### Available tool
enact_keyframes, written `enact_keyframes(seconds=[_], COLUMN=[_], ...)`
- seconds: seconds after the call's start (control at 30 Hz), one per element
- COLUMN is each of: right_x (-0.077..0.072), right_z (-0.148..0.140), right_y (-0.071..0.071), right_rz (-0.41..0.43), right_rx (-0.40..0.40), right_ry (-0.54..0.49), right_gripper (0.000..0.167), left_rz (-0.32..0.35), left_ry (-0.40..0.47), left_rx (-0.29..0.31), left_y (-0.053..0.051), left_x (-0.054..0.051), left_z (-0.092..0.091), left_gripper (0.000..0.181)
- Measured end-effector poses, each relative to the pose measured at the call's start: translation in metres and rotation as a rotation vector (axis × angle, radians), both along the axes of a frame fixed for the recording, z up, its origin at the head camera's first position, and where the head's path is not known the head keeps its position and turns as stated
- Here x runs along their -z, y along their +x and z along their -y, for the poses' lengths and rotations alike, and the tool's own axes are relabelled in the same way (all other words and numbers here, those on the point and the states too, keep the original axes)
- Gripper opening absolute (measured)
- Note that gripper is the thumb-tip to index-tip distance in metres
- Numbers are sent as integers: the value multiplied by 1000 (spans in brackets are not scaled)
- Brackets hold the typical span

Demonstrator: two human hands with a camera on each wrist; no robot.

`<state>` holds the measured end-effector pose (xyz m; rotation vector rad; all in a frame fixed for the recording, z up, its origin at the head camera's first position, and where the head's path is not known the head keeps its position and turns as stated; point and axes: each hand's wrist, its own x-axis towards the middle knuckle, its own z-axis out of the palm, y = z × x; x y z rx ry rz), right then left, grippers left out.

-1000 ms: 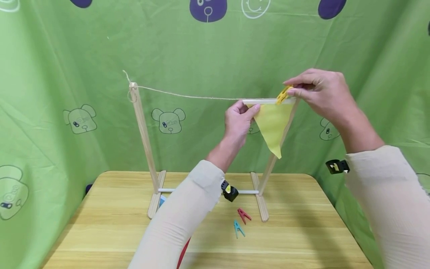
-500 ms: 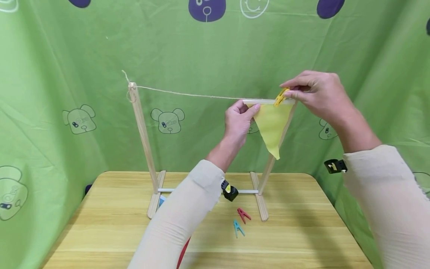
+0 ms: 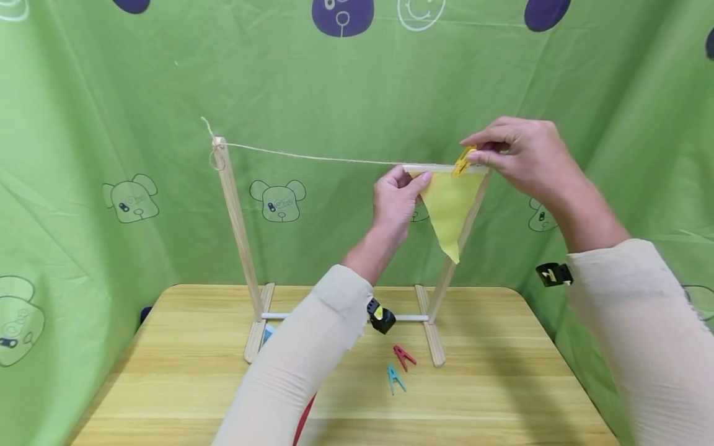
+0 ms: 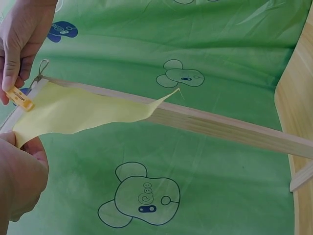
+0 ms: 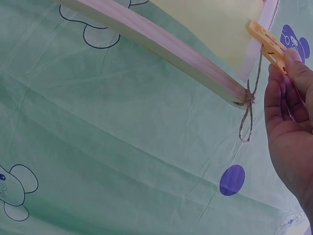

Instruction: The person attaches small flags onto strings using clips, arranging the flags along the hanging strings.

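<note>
A yellow triangular pennant (image 3: 450,207) with a white top band hangs point down along the string (image 3: 312,156), near the right post. My left hand (image 3: 395,201) pinches the band's left corner between thumb and fingers. Farther right, my right hand (image 3: 521,148) pinches a yellow clothespin (image 3: 462,162) by its handle end. The tip of that clothespin lies over the white band, as the left wrist view also shows. In the right wrist view the clothespin (image 5: 266,45) crosses the band beside the knotted string. Whether it also bites the string I cannot tell.
Two wooden posts, left (image 3: 237,223) and right (image 3: 446,279), stand on feet joined by a white rod (image 3: 413,318). A red clothespin (image 3: 404,357) and a blue clothespin (image 3: 396,378) lie on the table (image 3: 491,384). Something red (image 3: 304,421) and something blue (image 3: 269,332) show beside my left sleeve.
My right hand and the yellow clothespin have shifted slightly left along the band, and the clothespin tip sits a little lower. The pennant's tip has swung slightly left. My left hand stays put.
</note>
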<state>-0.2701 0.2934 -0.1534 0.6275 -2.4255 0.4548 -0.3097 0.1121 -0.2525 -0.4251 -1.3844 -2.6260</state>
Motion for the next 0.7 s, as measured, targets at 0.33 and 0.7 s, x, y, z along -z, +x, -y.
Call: enact_keyframes(seconds=[0.33, 0.7], right_x=[1, 2], right_z=[1, 1], right_y=[-1, -1], right_rz=[-17, -22], right_rx=[-9, -9], right_ry=[21, 42], right_gripper=[21, 24], left_rz=[-10, -5], left_ry=[2, -4], left_rx=[3, 6], left_y=[-1, 0], left_x=[1, 0], left_z=[-1, 1], left_gripper=[23, 22])
